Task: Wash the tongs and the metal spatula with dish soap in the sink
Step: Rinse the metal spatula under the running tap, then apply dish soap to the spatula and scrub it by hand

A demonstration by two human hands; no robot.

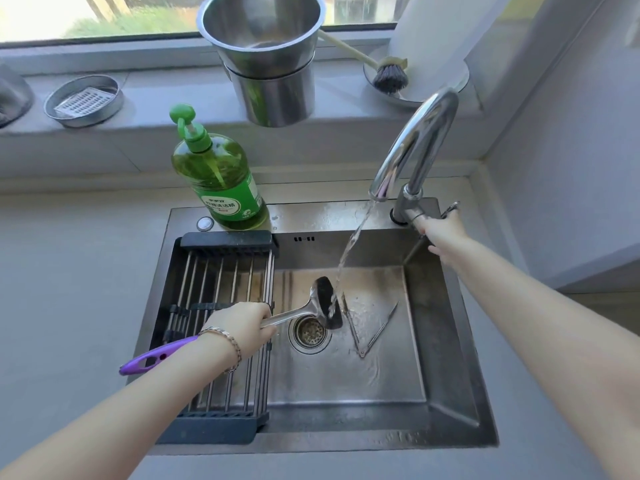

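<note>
Left hand (242, 327) holds spatula (327, 303), tongs (381, 327) beside drain (310, 332)

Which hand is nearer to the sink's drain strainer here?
Left. The left hand, gripping the metal spatula, is just left of the drain strainer, over the drying rack edge. The right hand holds the faucet lever at the back right of the sink.

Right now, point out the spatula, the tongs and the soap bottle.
spatula (325, 296): head view, on its dark blade.
tongs (362, 353): head view, on the hinge of the V.
soap bottle (221, 178): head view, on its green body.
</note>
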